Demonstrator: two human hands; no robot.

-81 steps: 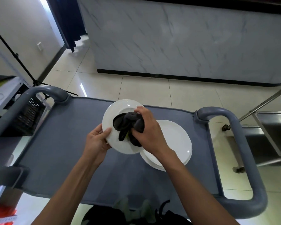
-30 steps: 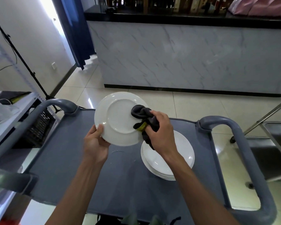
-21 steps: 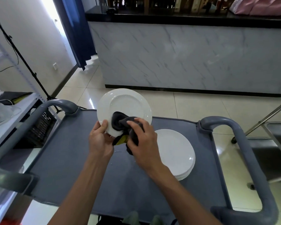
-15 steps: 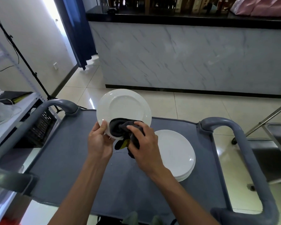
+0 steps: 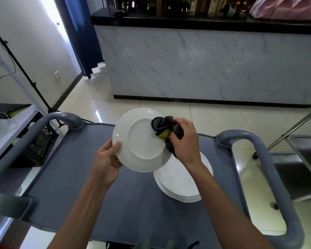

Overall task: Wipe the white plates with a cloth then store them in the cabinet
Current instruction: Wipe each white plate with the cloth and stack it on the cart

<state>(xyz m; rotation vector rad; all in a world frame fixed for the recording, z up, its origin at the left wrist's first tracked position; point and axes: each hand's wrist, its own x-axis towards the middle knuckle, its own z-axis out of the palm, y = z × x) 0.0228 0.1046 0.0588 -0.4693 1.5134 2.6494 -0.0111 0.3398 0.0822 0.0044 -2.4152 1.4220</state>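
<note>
One grey cart (image 5: 65, 191) carries my stack of white plates (image 5: 182, 186) at 4 o'clock. Above it, my left hand (image 5: 107, 161) pinches a tilted plate (image 5: 142, 141) by its 8 o'clock rim, underside towards me: stiff, glossy, probably slippery and breakable. My right hand (image 5: 184, 139) bunches the soft dark cloth (image 5: 164, 125) against its 2 o'clock edge.

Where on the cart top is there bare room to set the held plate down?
Bare cart top lies left of the plate stack, up to the left handle, and near the person. The right side is crowded by the stack.
</note>
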